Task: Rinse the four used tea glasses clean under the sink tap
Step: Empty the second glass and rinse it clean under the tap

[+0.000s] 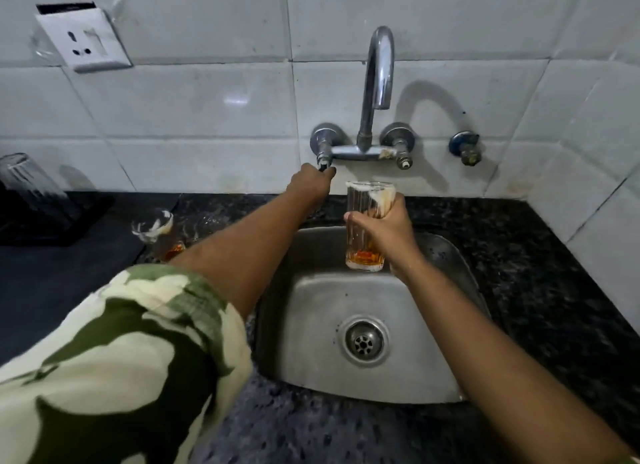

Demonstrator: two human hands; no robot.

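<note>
My right hand point(386, 229) grips a tall ribbed tea glass point(362, 221) upright over the steel sink point(450, 342); amber tea sits in its bottom and foam clings near its rim. The glass is below and slightly left of the chrome tap spout point(381, 68), from which no water runs. My left hand point(310, 183) is closed on the tap's left handle point(323, 160) at the wall. Another used glass point(156, 231) with tea and foam stands on the dark counter left of the sink, partly hidden by my left arm.
An upturned clear glass point(27, 183) rests on a black tray point(52, 228) at the far left. A wall socket point(85, 40) sits high on the white tiles. A second valve point(465, 148) juts out right of the tap. Speckled dark counter point(536, 273) surrounds the basin.
</note>
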